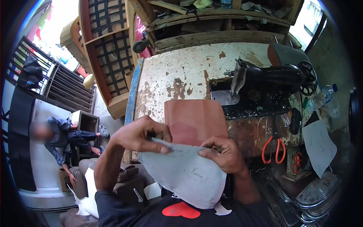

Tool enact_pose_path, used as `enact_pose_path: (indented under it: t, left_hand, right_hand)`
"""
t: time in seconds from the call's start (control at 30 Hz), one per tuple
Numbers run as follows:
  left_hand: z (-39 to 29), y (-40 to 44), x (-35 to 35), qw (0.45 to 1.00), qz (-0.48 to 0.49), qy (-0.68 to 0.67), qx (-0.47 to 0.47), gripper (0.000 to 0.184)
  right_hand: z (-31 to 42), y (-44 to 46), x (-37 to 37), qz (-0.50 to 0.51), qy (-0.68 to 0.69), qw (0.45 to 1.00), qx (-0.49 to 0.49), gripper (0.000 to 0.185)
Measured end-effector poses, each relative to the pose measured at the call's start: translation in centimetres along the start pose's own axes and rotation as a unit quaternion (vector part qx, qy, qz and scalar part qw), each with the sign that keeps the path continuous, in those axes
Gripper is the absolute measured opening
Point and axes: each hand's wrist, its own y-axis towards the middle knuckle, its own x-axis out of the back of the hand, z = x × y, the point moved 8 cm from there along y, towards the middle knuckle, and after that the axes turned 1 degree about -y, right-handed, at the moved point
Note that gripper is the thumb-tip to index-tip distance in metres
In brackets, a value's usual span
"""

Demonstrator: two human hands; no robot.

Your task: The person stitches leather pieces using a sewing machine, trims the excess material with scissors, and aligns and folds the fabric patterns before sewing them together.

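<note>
A pale grey printed sheet (189, 174) hangs between my hands in front of my chest. My left hand (145, 136) pinches its upper left edge, slightly blurred. With thumb and fingers, my right hand (223, 153) grips the upper right edge. Just beyond the sheet lies a brown-pink rounded panel (194, 119), its near edge hidden behind the sheet and hands. A black sewing machine (272, 77) stands past the panel to the right.
Orange-handled scissors (278, 149), a plastic bottle (323, 96) and another grey piece (319, 145) are at the right. The worn table (159, 81) has a blue left edge. A person (60, 132) sits at the far left. Wooden shelves (211, 38) stand behind.
</note>
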Motion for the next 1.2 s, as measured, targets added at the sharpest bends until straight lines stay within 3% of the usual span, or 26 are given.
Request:
enact_pose_path:
  t: [0.03, 0.13, 0.27, 0.43, 0.5, 0.57, 0.63, 0.7, 0.77, 0.8, 0.83, 0.9, 1.07, 1.13, 1.2]
  left_hand:
    - [-0.1, 0.8, 0.7, 0.998, -0.028, 0.051, 0.016, 0.026]
    - [1.9, 4.3, 1.7, 0.995, -0.031, 0.054, 0.083, 0.027]
    - [4.0, 10.9, 1.7, 0.976, 0.056, 0.105, 0.18, 0.025]
    - [6.1, 19.8, -0.4, 0.946, 0.2, 0.197, 0.159, 0.035]
    - [5.6, 22.6, -1.7, 0.932, 0.252, 0.224, 0.134, 0.037]
    - [6.9, 25.1, -2.7, 0.943, 0.254, 0.202, 0.072, 0.037]
    - [6.4, 25.9, -3.0, 0.94, 0.255, 0.214, 0.071, 0.043]
    - [6.4, 26.7, -2.7, 0.937, 0.255, 0.227, 0.07, 0.049]
    - [8.0, 26.6, -1.3, 0.955, 0.23, 0.149, 0.118, 0.072]
    - [7.2, 26.4, -0.8, 0.969, 0.205, 0.11, 0.088, 0.09]
    - [7.0, 26.0, -0.2, 0.969, 0.201, 0.112, 0.092, 0.09]
    - [7.5, 24.8, 1.4, 0.962, 0.166, -0.011, 0.219, 0.091]
    - [7.5, 23.4, 3.7, 0.97, 0.144, -0.003, 0.196, 0.094]
    - [6.8, 22.9, 3.6, 0.975, 0.189, 0.065, 0.099, 0.089]
    - [6.1, 22.4, 2.9, 0.972, 0.215, 0.059, 0.071, 0.087]
  right_hand:
    - [-0.5, -0.1, 0.4, -0.034, 0.069, 0.997, -0.006, 0.018]
    - [-2.8, -0.1, 0.8, -0.102, 0.087, 0.991, 0.009, 0.015]
    - [-7.0, -0.4, 1.4, -0.218, 0.136, 0.965, -0.048, 0.019]
    - [-8.7, -1.6, 1.8, -0.274, 0.086, 0.955, -0.069, 0.024]
    - [-7.2, -2.4, 2.9, -0.35, 0.087, 0.932, -0.034, 0.028]
    - [-6.0, -3.2, 3.7, -0.365, 0.025, 0.93, -0.033, 0.029]
    - [-4.6, -3.9, 4.8, -0.385, -0.106, 0.917, -0.022, 0.03]
    - [-5.0, -4.1, 5.4, -0.392, -0.136, 0.91, -0.015, 0.032]
    - [-4.8, -4.1, 5.7, -0.391, -0.166, 0.905, -0.01, 0.034]
    - [-4.3, -3.9, 5.8, -0.385, -0.185, 0.904, 0.005, 0.031]
    - [-3.7, -3.5, 5.9, -0.378, -0.206, 0.903, 0.022, 0.029]
    - [-2.9, -3.2, 5.8, -0.365, -0.244, 0.897, 0.056, 0.023]
    - [-3.0, -3.3, 5.8, -0.365, -0.247, 0.896, 0.054, 0.024]
    - [-3.2, -3.3, 5.8, -0.362, -0.246, 0.897, 0.056, 0.024]
    - [-3.3, -3.2, 5.8, -0.358, -0.245, 0.899, 0.057, 0.024]
